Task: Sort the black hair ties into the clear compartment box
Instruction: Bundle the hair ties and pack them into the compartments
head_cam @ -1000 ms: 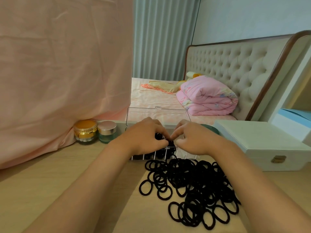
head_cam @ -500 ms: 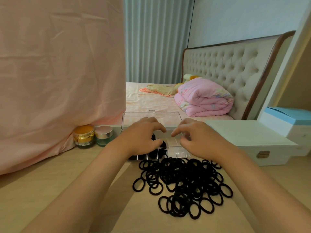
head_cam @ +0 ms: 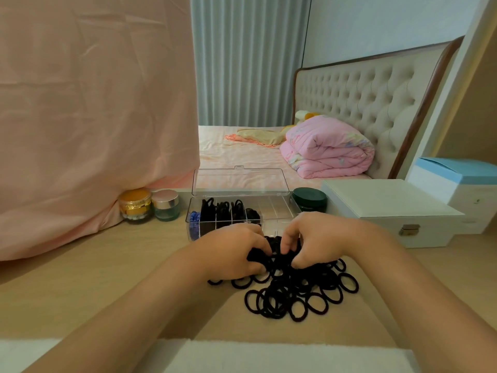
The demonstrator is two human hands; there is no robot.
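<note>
Left hand [head_cam: 234, 254] and right hand [head_cam: 325, 238] work the pile of black hair ties [head_cam: 295, 294] on the tabletop [head_cam: 107, 265], curled fingers of each pinching ties; the clear compartment box [head_cam: 271, 208], lid up, stands at the pile's 12 o'clock.

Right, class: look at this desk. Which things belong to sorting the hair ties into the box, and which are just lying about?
Belong to the job: black hair ties, clear compartment box, left hand and right hand, both gripping ties.
Just lying about: gold-lidded jar, pink-lidded jar, dark green tin, white latched case, blue-topped box.
</note>
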